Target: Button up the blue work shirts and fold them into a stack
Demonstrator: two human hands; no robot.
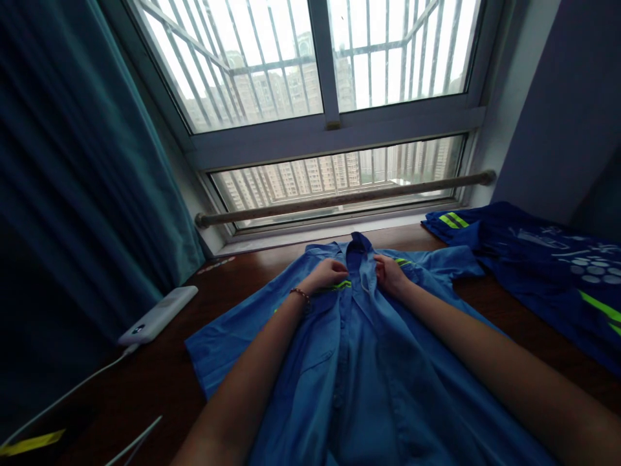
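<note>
A blue short-sleeved work shirt (pixel 310 349) lies spread on the dark wooden surface, its front open near the collar (pixel 359 244). Yellow-green reflective trim crosses its chest. My left hand (pixel 330 273), with a beaded bracelet at the wrist, is closed on the left front edge just below the collar. My right hand (pixel 388 274) pinches the opposite front edge and holds it slightly raised. The fingertips of both hands are partly hidden by the cloth.
A darker blue garment with yellow-green stripes (pixel 538 259) lies at the right. On the left are a white power bank (pixel 160 316) with a cable (pixel 68 395) and a blue curtain (pixel 87 162). A horizontal rail (pixel 339 197) crosses the barred window behind.
</note>
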